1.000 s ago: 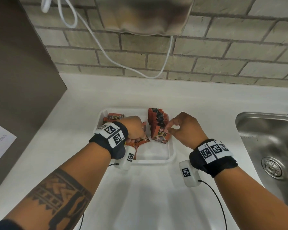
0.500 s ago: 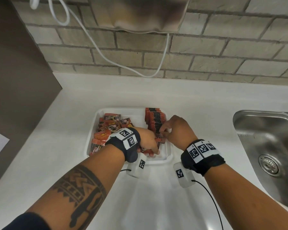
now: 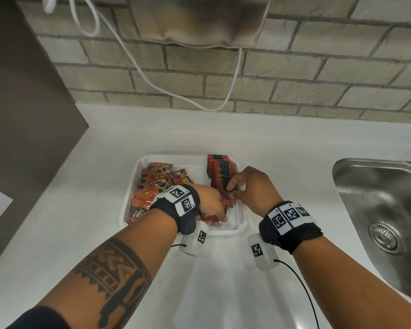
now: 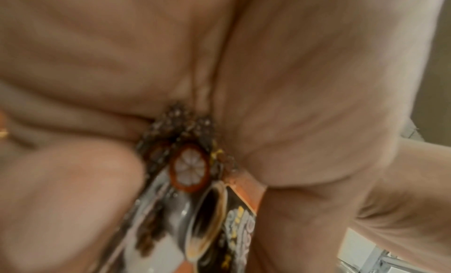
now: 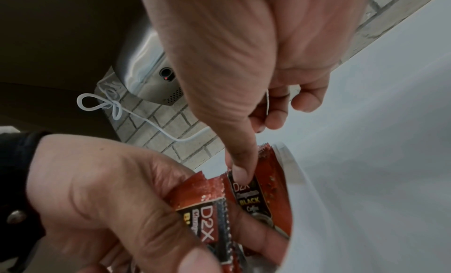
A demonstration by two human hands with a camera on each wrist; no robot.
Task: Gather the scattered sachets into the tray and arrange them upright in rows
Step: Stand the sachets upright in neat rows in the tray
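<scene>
Your left hand (image 3: 211,205) grips a few sachets (image 5: 207,219) at the tray's (image 3: 138,172) near edge. Your right hand (image 3: 252,191), at 1 o'clock, pinches the front sachet (image 5: 263,192) upright. The row (image 3: 221,169) runs toward 12, loose pile (image 3: 157,184) at 10.

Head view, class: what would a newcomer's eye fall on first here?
The two hands meeting over the white tray on the counter: the left hand grips a bunch of red sachets, the right hand fingers the upright row along the tray's right side. Loose sachets lie heaped at its left.
</scene>
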